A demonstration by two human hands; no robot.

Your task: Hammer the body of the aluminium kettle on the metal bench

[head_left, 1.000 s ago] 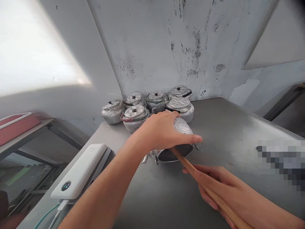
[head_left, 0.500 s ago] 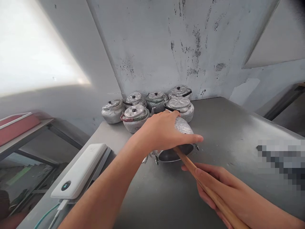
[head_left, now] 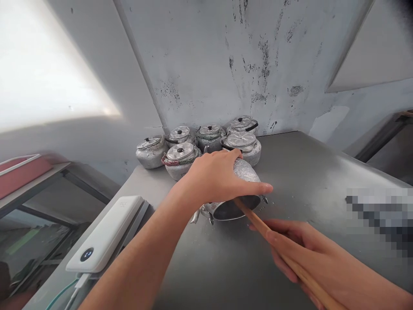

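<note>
A dented silver metal kettle (head_left: 247, 171) lies tipped on its side on the table, its dark open mouth facing me. My left hand (head_left: 219, 176) rests over its upper side and grips it, thumb stretched along the rim. The spout shows at the left, partly under my wrist. My right hand (head_left: 290, 245) is wrapped around a long wooden stick (head_left: 254, 219), whose far end reaches into the kettle's mouth. That end is hidden inside.
Several lidded metal kettles (head_left: 180, 151) stand at the back against the stained wall (head_left: 206, 64). A white power bank (head_left: 105, 232) with cables lies at the table's (head_left: 206, 267) left edge. Beyond it is a glass-sided case (head_left: 48, 215). Something pixelated (head_left: 383, 219) is at the right.
My right hand and the stick have shifted slightly to the right relative to the kettle. My left hand keeps its hold on the kettle, and the view has moved a little.
</note>
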